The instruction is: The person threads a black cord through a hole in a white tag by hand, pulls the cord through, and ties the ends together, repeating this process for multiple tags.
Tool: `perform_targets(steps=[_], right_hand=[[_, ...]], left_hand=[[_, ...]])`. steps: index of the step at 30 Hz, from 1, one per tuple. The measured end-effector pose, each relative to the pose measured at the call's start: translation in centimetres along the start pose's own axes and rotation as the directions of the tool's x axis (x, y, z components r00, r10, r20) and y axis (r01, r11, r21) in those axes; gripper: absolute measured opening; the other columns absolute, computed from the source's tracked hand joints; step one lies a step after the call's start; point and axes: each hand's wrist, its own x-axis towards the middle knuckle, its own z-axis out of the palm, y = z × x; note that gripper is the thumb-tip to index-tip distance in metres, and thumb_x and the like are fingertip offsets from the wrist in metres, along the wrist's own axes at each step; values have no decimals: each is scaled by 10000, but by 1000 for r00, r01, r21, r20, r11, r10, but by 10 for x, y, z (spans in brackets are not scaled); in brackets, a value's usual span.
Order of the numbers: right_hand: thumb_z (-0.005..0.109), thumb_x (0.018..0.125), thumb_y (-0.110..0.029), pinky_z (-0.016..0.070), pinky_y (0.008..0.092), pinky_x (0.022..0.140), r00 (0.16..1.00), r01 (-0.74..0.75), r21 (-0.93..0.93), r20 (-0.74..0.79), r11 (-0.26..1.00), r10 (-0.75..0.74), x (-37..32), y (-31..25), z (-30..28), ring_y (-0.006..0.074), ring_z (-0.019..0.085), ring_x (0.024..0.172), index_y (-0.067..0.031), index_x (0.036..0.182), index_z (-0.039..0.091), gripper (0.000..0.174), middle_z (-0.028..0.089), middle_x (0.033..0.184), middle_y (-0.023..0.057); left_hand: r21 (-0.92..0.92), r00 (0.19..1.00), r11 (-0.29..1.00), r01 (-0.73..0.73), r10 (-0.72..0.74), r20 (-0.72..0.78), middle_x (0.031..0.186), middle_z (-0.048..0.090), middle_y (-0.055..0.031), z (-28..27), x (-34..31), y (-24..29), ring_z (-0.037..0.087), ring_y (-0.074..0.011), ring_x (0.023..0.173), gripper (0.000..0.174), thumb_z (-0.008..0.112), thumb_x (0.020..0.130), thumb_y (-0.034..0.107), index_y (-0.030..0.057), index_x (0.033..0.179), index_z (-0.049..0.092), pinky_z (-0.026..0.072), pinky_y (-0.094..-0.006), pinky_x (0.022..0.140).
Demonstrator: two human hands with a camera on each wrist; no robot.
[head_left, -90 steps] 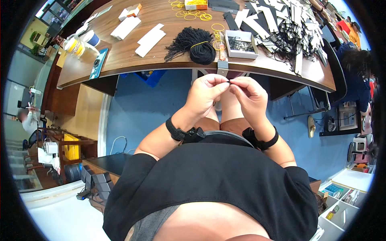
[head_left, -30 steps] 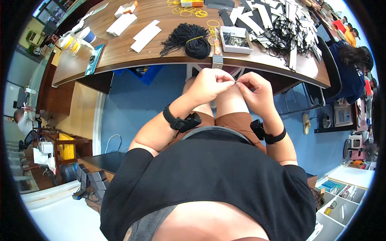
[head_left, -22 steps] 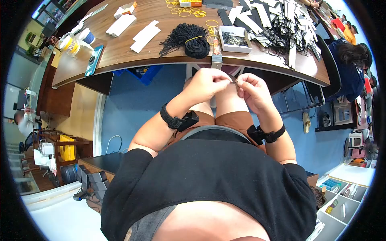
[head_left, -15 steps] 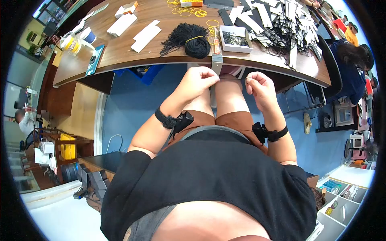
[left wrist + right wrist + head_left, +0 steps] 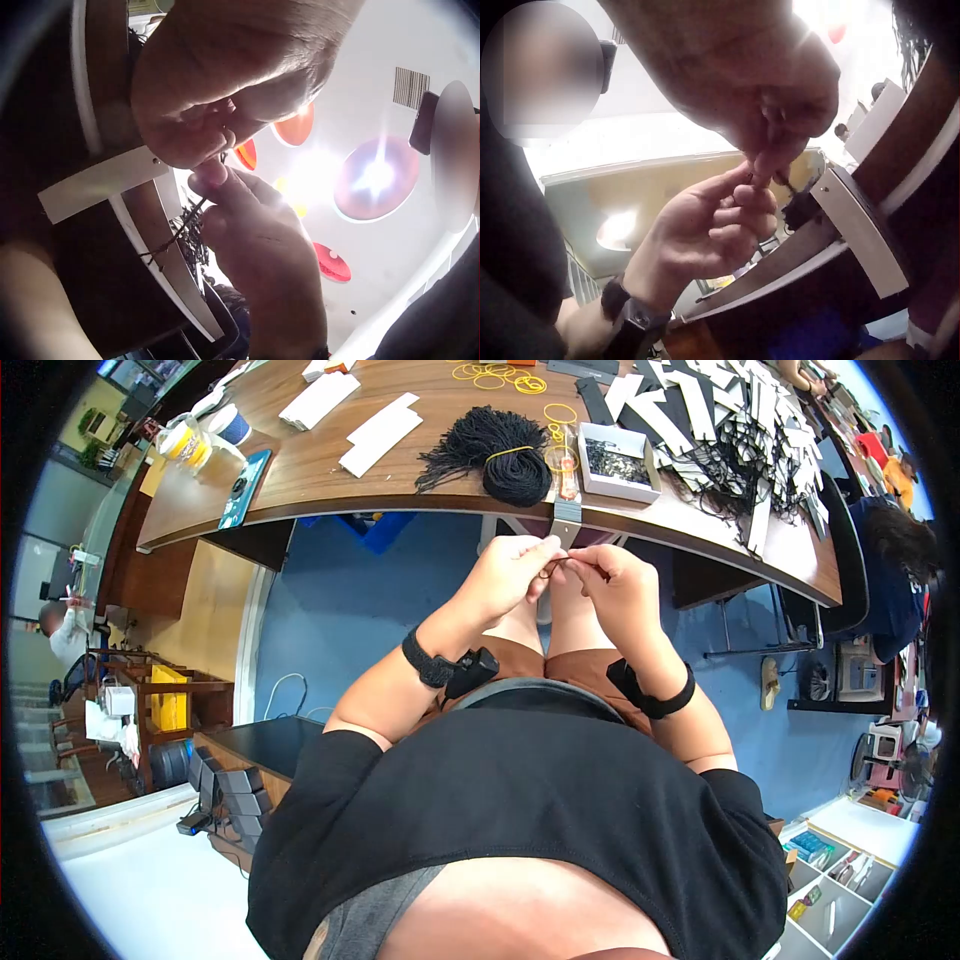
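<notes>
The hands have come back together: a moment ago they stood apart with the thin dark cord [image 5: 185, 223] drawn out between them, and now their fingertips meet just on the person's side of the metal plate [image 5: 567, 520] at the edge of the tabletop [image 5: 370, 500]. So the cord's span between the hands is now short, with a loose end hanging out past the right fingertips.

The left hand [image 5: 510, 572] is nearly closed, thumb and finger pinching the cord, the other fingers curled. The right hand [image 5: 625, 592] also pinches the cord between thumb and forefinger; its other fingers are bent. Whether there is a knot at the pinch is too small to tell.

Left of the plate lies the yarn bundle [image 5: 517, 472]; right of it, the box [image 5: 645, 488] of small dark pieces, with the strip pile [image 5: 750, 445] farther right.
</notes>
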Motion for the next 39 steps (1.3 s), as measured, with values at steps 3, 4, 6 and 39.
perform_targets(steps=[3,4,6,39], right_hand=[[684,790,-77,493,259,572,997,-26,75,-73,997,32,-1,3,3,153,621,606,-10,856,670,95,662,740,106],[683,795,-69,487,249,556,993,-86,146,-62,986,96,-1,2,2,128,608,592,-6,854,668,88,661,730,92],[678,804,-53,472,228,526,983,-159,236,-52,959,176,-2,5,4,88,583,573,1,854,667,75,655,709,65],[630,855,-152,450,250,570,964,-262,258,27,930,264,23,57,14,142,561,588,-2,865,673,156,635,713,70]], left_hand=[[-131,995,991,-34,21,-99,843,636,-77,2,-2,-13,542,-70,640,330,450,971,265,-17,1067,590,455,-183,575],[-197,993,977,-85,66,-101,870,634,-77,1,0,-17,561,-78,649,312,479,960,244,-21,1094,576,478,-193,592],[-291,995,955,-56,30,-91,861,636,-76,-1,3,-20,566,-81,654,270,520,941,203,-20,1079,582,481,-195,598],[694,818,646,-318,556,-143,739,624,-96,-16,43,-30,589,-186,702,112,670,787,91,-19,765,663,460,-283,654]])
